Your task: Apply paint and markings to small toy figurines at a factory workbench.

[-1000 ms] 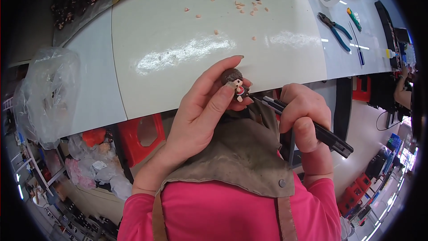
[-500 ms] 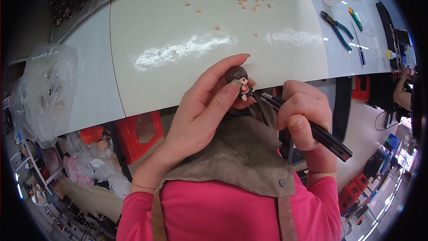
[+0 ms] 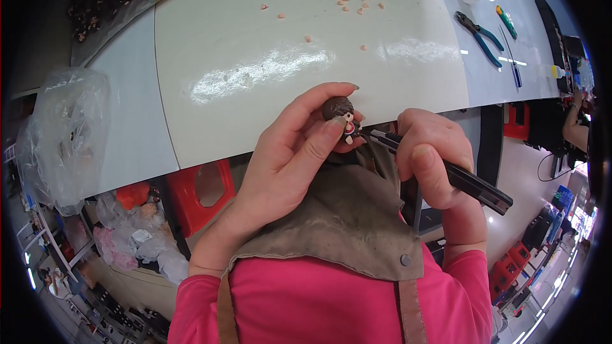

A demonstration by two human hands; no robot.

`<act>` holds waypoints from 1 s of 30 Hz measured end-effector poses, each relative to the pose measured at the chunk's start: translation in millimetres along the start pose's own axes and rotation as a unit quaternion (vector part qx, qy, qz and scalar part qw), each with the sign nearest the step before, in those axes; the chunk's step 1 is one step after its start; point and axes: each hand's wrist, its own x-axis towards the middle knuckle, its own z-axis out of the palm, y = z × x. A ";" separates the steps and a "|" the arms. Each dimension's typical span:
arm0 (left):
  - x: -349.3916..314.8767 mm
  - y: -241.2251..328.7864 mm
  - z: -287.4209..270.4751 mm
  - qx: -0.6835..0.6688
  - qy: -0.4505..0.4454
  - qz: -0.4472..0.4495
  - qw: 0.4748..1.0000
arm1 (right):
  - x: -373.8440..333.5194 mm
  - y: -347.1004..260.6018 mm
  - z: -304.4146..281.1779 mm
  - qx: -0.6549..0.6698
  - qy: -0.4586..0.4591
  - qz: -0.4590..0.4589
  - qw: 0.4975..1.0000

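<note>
The left hand (image 3: 290, 153) pinched a small brown figurine (image 3: 341, 113) between thumb and fingertips, just off the near table (image 3: 255, 76) edge, over the apron (image 3: 344, 223). The right hand (image 3: 433, 156) was closed round a black knife (image 3: 446, 169), its tip touching the figurine's underside — trimming looked to be in hand. The next cut called for a steady pinch and light pressure — small trimmings (image 3: 347, 0) lay well apart, far across the table.

pink sleeves (image 3: 204, 306), worn grey-brown apron (image 3: 344, 229) with tan straps, 1 rivet.
</note>
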 end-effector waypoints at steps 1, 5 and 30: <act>0.1 0.5 0.2 0.000 0.002 -0.004 1.000 | -0.8 0.5 0.3 0.007 -0.001 0.009 1.000; 1.6 -0.5 1.1 -0.006 0.003 0.002 1.000 | -3.5 2.5 0.8 0.007 -0.004 0.024 1.000; -0.4 -6.7 19.0 0.067 0.041 0.089 0.993 | -21.3 -0.2 15.8 0.276 0.129 0.145 0.941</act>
